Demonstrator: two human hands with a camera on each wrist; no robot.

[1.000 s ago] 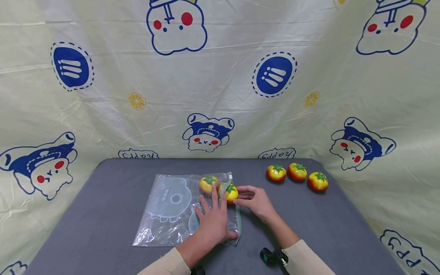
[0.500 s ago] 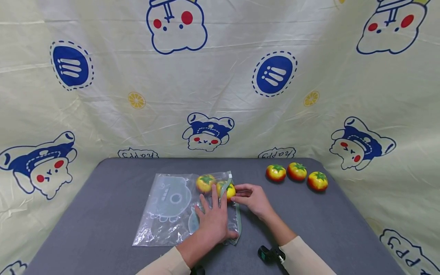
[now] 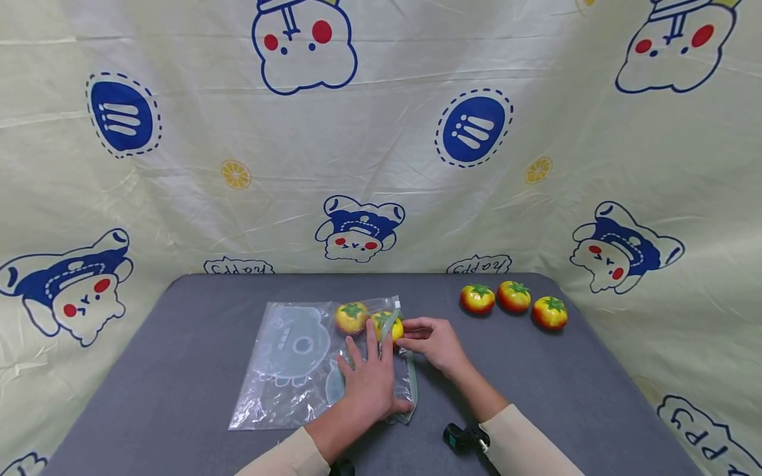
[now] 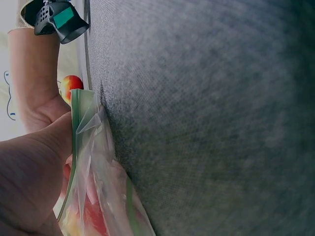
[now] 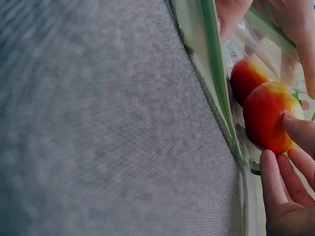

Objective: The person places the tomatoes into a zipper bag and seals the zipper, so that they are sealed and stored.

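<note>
A clear zip bag [image 3: 286,396] with a pale printed figure lies on the table, its green-edged mouth facing right. One red-and-yellow tomato [image 3: 351,318] with a green leafy top sits inside it. At the mouth is a second tomato [image 5: 269,118], which my right hand [image 3: 437,342] holds with the thumb on one side and fingers on the other. My left hand [image 3: 370,383] spreads over the bag's mouth, fingers straight, thumb at the near corner. In the left wrist view the bag's green zip edge [image 4: 75,132] stands up beside that hand.
Three more tomatoes [image 3: 514,297] sit at the table's back right. The grey table [image 3: 178,370] ends at a hanging cloth [image 3: 381,158] with cartoon prints. A black wrist camera [image 3: 457,437] is strapped by the right sleeve.
My right hand has moved slightly left, pushing the held tomato further into the bag's mouth. The tomato inside has shifted left too. My left hand stays in place.
</note>
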